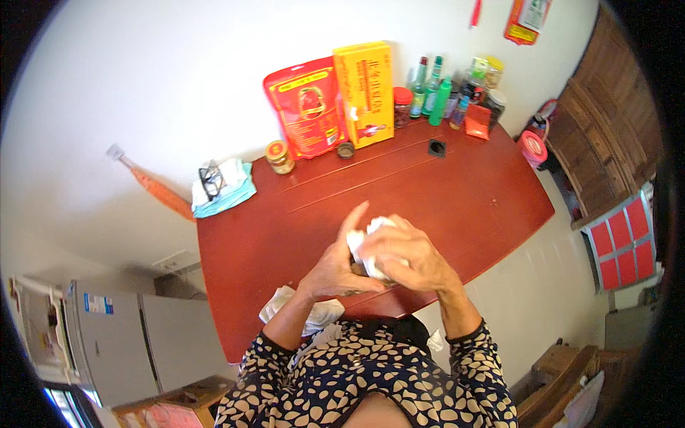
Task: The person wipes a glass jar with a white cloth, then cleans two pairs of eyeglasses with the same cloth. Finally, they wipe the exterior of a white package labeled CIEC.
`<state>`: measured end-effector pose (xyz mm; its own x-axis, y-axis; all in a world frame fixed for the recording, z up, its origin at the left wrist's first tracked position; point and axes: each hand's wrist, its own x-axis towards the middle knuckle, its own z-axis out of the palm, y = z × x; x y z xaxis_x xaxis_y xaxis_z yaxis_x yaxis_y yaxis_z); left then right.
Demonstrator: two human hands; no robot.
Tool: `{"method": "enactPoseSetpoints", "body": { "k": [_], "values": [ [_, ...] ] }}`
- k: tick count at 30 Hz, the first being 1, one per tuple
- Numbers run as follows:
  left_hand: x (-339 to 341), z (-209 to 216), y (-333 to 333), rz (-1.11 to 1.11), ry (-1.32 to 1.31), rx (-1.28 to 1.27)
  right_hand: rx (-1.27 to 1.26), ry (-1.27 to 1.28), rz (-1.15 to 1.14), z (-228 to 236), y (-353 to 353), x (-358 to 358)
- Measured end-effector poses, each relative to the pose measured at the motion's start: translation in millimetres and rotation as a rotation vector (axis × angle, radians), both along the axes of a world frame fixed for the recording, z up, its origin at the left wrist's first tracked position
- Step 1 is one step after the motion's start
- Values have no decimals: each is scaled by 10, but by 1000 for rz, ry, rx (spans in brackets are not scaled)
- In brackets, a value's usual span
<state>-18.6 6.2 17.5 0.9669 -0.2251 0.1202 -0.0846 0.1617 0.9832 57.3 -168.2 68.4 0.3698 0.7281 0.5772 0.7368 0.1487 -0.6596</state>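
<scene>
Both hands meet over the near part of the red-brown table. My right hand holds a crumpled white cloth, its fingers bent over it and slightly blurred. My left hand curves around the cloth's left and lower side, with one finger pointing up. Between the hands, a small brownish thing shows under the cloth. Most of it is hidden, so I cannot make out its kind. Below my left wrist, another crumpled white cloth lies at the table's near edge.
Along the far edge stand a small jar, a red bag, a yellow box, green bottles and several jars. Eyeglasses rest on folded cloths at the left corner. A grey fridge stands at left.
</scene>
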Motion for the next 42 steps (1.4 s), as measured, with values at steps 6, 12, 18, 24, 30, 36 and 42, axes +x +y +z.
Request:
{"method": "enactPoseSetpoints", "body": {
  "k": [6, 12, 18, 24, 30, 36, 42],
  "values": [
    [-28, 37, -4, -77, -62, 114, -103, 110, 158, 28, -62, -26],
    [-98, 59, 14, -83, -92, 66, -160, 663, 224, 29, -86, 0],
    [-86, 112, 42, -88, -56, -110, 205, 1115, 241, -241, 29, -43],
    [-32, 39, 24, 37, -44, -257, 617, 1165, 2, -339, 223, -177],
    [138, -58, -81, 434, -261, -157, 549, 799, -397, -419, 433, -375],
    [201, -74, -45, 576, -176, -328, 86, 3, -579, -529, 452, -602],
    [174, -60, 53, 602, -107, -529, 248, 183, -575, -685, 219, -570]
  ]
}}
